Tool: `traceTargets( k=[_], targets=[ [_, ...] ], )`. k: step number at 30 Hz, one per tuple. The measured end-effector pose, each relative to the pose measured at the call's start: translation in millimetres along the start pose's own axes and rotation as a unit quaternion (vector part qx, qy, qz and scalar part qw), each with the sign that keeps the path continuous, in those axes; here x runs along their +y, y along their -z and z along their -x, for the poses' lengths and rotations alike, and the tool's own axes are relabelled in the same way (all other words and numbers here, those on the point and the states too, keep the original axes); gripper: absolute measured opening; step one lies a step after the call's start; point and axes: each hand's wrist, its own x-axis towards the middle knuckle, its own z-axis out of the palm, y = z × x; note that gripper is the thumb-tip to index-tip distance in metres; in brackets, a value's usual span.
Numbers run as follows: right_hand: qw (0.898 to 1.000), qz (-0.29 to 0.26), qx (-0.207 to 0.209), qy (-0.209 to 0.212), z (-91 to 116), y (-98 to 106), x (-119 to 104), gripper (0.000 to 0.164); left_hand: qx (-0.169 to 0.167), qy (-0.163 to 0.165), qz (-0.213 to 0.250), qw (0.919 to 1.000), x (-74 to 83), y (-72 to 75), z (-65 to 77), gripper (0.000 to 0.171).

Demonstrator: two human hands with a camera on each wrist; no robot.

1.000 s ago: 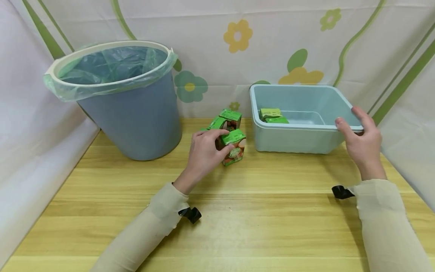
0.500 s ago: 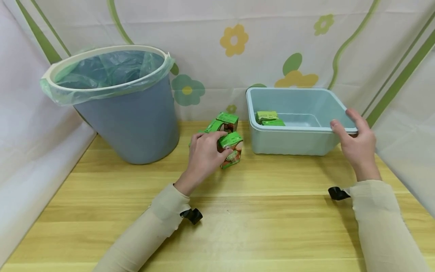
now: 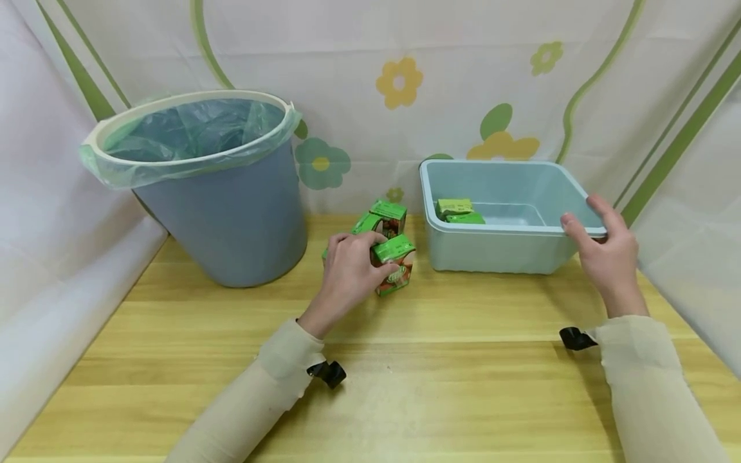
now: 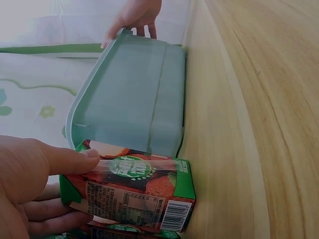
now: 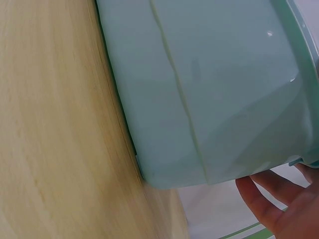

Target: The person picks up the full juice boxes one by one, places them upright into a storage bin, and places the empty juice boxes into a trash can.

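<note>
Beside the other cartons, my left hand (image 3: pixel 352 269) pinches a small green and red juice box (image 3: pixel 395 248) between thumb and fingers. Its printed side and barcode face the left wrist view, where the juice box (image 4: pixel 144 181) is close to the wooden table. Behind it on the table stand more green-topped juice boxes (image 3: pixel 389 209), partly covered by the hand. My right hand (image 3: pixel 611 262) grips the right rim of a light blue plastic bin (image 3: pixel 492 252), thumb on the front edge. Inside that bin, at its left end, lie two green juice boxes (image 3: pixel 454 206).
A tall blue trash can (image 3: pixel 231 218) with a green liner bag stands at the back left. White curtain cloth (image 3: pixel 347 38) with printed flowers hangs behind and at both sides. The wooden table (image 3: pixel 434 386) stretches in front of the bin.
The head view has shifted a little, so everything sits lower in it. Both hands keep their hold on the juice box and the bin.
</note>
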Motion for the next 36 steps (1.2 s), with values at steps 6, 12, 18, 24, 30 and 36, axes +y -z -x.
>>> traceTargets(
  k=[6, 12, 18, 24, 30, 36],
  targets=[
    [1.0, 0.006, 0.0, 0.003, 2.4, 1.4, 1.3, 0.076, 0.005, -0.008, 0.008, 0.9999, 0.1, 0.3, 3.0, 0.047],
    [1.0, 0.004, 0.003, 0.013, 3.9, 1.2, 5.4, 0.076, 0.019, -0.014, 0.012, 0.9996, -2.3, -2.5, 4.7, 0.045],
    [1.0, 0.006, 0.003, 0.02, 3.3, 1.5, 4.9, 0.076, 0.035, -0.014, 0.038, 0.9986, -2.2, -2.2, 5.6, 0.044],
    [1.0, 0.013, -0.001, 0.015, 3.3, 0.4, 4.5, 0.077, 0.047, -0.002, 0.089, 0.995, -0.9, 3.3, 5.7, 0.044],
    [1.0, 0.011, 0.0, 0.013, 3.5, -0.3, 4.9, 0.076, 0.057, -0.006, 0.124, 0.9906, 0.1, 11.1, 1.3, 0.044],
    [1.0, 0.013, 0.003, 0.011, 3.7, 0.7, 4.0, 0.075, 0.07, -0.011, 0.17, 0.9828, 6.1, 19.3, -4.8, 0.044]
  ],
)
